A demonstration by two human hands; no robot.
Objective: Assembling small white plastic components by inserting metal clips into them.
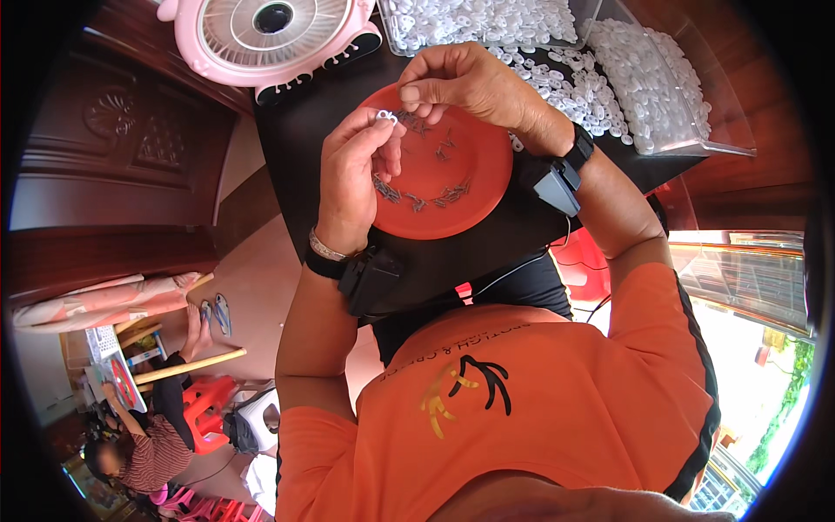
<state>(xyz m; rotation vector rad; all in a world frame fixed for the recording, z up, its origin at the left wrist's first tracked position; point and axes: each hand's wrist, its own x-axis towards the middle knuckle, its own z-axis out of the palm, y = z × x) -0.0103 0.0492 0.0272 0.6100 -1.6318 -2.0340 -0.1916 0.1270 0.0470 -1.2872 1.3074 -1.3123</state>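
My left hand [352, 170] pinches a small white plastic clip [387, 117] between thumb and fingertips, over the left part of an orange-red plate [435, 228]. Just right of it and a little farther off, my right hand [452, 83] is closed in a pinch above the plate's far edge. Whatever lies between its fingertips is too small to make out. Small grey nails [448, 193] lie scattered on the plate, several of them along its near rim and others in the middle. The two hands are close together but apart.
A heap of loose white clips [596, 96] lies on the black table [300, 143], beside a clear bin [652, 96] and a clear box [487, 22] full of them. A pink fan [270, 35] stands at the far left. Another person [161, 448] sits at the lower left.
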